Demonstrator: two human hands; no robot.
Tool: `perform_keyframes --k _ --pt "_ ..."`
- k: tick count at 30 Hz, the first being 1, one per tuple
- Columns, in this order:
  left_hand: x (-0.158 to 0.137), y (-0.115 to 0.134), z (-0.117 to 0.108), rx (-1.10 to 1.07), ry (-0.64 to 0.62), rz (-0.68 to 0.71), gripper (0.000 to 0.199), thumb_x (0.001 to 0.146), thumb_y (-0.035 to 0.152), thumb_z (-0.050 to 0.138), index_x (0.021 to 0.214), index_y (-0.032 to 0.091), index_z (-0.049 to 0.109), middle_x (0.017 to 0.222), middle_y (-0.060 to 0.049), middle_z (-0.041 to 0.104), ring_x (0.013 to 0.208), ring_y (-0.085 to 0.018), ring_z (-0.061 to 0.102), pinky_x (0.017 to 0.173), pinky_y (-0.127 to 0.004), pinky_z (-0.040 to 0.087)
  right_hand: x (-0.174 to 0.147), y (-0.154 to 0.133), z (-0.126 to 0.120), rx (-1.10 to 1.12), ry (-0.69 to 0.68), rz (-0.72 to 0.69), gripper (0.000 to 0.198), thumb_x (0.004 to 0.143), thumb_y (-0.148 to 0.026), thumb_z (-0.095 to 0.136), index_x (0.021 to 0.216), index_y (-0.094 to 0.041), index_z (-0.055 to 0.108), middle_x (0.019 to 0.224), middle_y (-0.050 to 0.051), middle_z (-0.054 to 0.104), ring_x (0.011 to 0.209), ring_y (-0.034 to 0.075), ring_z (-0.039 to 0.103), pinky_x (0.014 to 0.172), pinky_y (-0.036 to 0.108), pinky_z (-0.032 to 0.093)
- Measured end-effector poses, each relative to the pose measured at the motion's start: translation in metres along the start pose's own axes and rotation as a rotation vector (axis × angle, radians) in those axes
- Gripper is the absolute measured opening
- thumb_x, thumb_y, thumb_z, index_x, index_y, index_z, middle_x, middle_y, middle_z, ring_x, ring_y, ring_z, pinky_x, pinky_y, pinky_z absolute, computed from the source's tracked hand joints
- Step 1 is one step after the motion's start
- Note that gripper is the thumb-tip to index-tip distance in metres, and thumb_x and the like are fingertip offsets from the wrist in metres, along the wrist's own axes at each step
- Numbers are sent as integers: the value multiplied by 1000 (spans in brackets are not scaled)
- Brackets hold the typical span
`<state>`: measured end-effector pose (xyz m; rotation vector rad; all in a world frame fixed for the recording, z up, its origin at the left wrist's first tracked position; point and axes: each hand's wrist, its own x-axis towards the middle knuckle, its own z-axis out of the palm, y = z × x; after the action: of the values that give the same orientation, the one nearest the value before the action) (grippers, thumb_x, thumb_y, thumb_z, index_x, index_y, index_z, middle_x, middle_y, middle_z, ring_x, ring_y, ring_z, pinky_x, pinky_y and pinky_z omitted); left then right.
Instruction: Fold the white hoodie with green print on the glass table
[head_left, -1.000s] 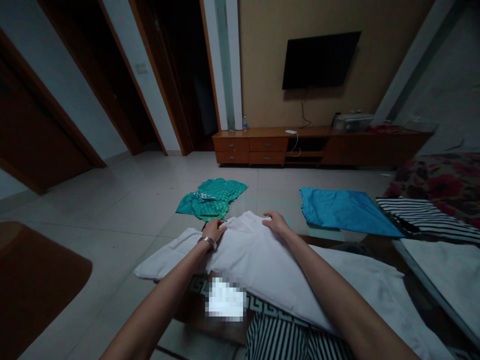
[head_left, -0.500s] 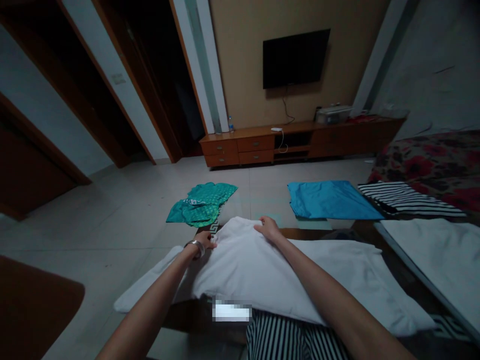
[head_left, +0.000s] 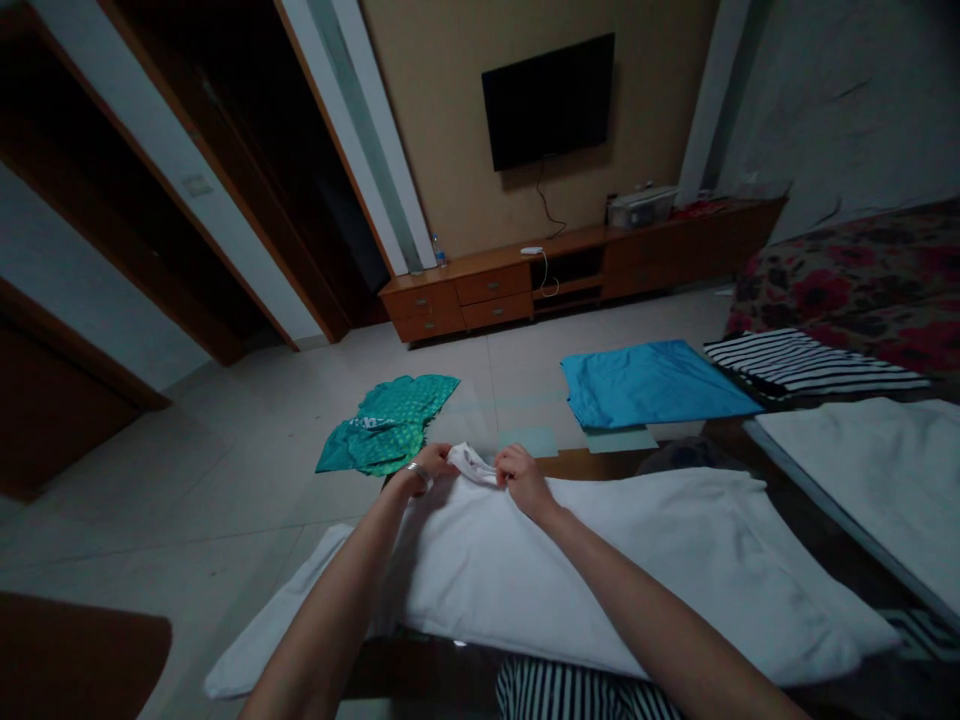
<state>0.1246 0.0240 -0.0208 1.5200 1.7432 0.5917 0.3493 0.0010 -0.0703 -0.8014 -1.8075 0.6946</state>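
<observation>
A white shirt (head_left: pixel 480 570) lies spread over the low table, one narrow part, like a sleeve, reaching out to the left. At its far edge, my left hand (head_left: pixel 432 463) pinches the left side of what looks like the neckband. My right hand (head_left: pixel 525 482) has its fingers curled on the right side of that same band. Between both hands the band is lifted and bunched into a small loop. A metal bracelet circles my left wrist. The fingertips are partly hidden by the cloth.
Beyond the shirt lie a green patterned garment (head_left: pixel 390 425), a blue folded cloth (head_left: pixel 652 382) and a black-and-white striped cloth (head_left: pixel 810 362). Another white cloth (head_left: pixel 870 455) rests at the right. A brown rounded furniture edge (head_left: pixel 75 650) stands at lower left. A TV cabinet (head_left: pixel 495 290) lines the wall.
My hands have drawn closer together, and the shirt's far edge between them has gone from spread out to bunched and raised. The camera view has tilted slightly.
</observation>
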Motion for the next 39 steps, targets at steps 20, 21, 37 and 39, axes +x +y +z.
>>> perform_keyframes --k 20,21,37,39 --pt "24 18 16 27 -11 31 31 62 30 69 85 14 58 65 4 53 57 -9 49 53 -20 38 8 10 -8 -24 154 336 24 77 -7 49 94 -19 60 98 5 61 95 17 56 87 30 44" --pt "26 19 17 56 9 27 27 63 30 67 84 15 57 64 4 53 56 -9 49 53 -19 38 8 11 -8 -19 161 336 25 77 -6 49 95 -19 60 98 5 61 95 17 56 87 30 44" --pt "21 20 54 731 386 36 34 90 47 43 104 17 53 93 -13 67 87 -25 63 68 -29 39 0 -20 -33 -417 -98 264 25 86 -11 45 93 -18 68 98 11 67 97 24 59 89 37 43" --pt "18 20 51 801 377 18 38 92 49 38 105 17 53 90 -13 67 85 -26 64 67 -29 39 -5 -20 -33 -450 -220 268 25 84 -8 48 93 -16 69 106 13 67 99 25 59 90 38 42"
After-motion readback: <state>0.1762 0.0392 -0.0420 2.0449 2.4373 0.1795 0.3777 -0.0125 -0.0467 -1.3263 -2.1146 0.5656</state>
